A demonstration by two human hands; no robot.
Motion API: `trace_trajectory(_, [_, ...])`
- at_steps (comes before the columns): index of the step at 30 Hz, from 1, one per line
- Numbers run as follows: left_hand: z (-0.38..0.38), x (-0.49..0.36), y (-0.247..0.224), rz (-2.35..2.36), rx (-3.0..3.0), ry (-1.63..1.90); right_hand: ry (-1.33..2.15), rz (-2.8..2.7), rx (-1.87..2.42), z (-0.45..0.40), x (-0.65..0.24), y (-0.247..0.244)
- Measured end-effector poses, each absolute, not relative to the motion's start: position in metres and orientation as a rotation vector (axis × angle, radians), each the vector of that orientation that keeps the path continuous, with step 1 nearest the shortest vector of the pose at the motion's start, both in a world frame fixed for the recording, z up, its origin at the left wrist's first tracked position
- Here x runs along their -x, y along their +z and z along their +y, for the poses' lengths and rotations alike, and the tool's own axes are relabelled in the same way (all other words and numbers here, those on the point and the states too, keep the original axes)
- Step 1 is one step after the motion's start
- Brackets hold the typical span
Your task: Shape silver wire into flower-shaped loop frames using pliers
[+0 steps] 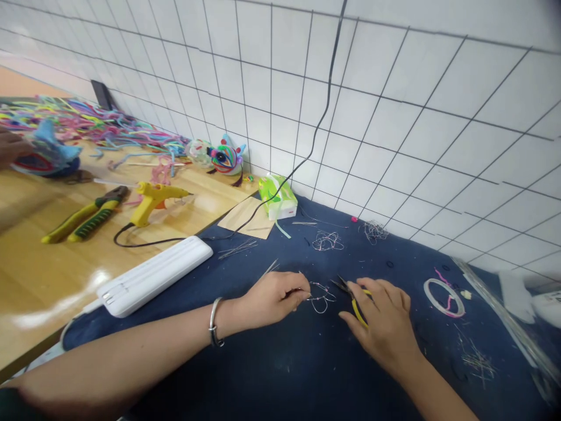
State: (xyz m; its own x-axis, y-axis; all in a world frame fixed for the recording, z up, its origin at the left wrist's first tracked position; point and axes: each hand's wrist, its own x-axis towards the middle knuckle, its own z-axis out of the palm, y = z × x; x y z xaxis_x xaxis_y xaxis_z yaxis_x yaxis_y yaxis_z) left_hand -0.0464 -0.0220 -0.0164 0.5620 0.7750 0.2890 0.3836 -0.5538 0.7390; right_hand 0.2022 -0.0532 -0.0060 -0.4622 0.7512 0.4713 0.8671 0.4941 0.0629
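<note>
My left hand (274, 297), with a silver bracelet on the wrist, pinches one end of a looped wire piece (322, 297) above the dark blue cloth (280, 362). My right hand (381, 316) is around the yellow handles of small pliers (357, 298). The dark jaws of the pliers point up and left, close to the wire loops but apart from them. Behind them lie a coil of thin wire (328, 240) and a tangled wire bundle (376, 231). Several straight wires (238, 248) rest on the cloth at the left.
A white power bank (155, 276), yellow glue gun (151, 202), large pliers (87, 215) and tissue pack (278, 197) stand left and behind. A black cable (313, 146) hangs across. A white ring (444, 298) lies right. Another person's hand (11, 147) touches a blue craft piece (48, 153).
</note>
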Motion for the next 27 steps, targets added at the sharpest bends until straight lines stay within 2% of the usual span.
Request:
trace_trajectory(6, [-0.027, 0.042, -0.019, 0.883, -2.137, 0.775, -0.303, -2.508, 1.000, -0.062, -0.171, -0.012])
trace_trajectory(12, [-0.029, 0.039, -0.019, 0.837, -1.953, 0.725, -0.417, -2.464, 0.912, -0.065, -0.172, -0.021])
trace_trajectory(19, [-0.022, 0.039, -0.026, 0.567, -1.745, 0.759, -0.611, -2.519, 0.699, -0.074, -0.175, -0.012])
trace_trajectory(27, [-0.019, 0.040, -0.024, 0.471, -1.782, 0.741, -0.709, -2.564, 0.623, -0.078, -0.176, -0.008])
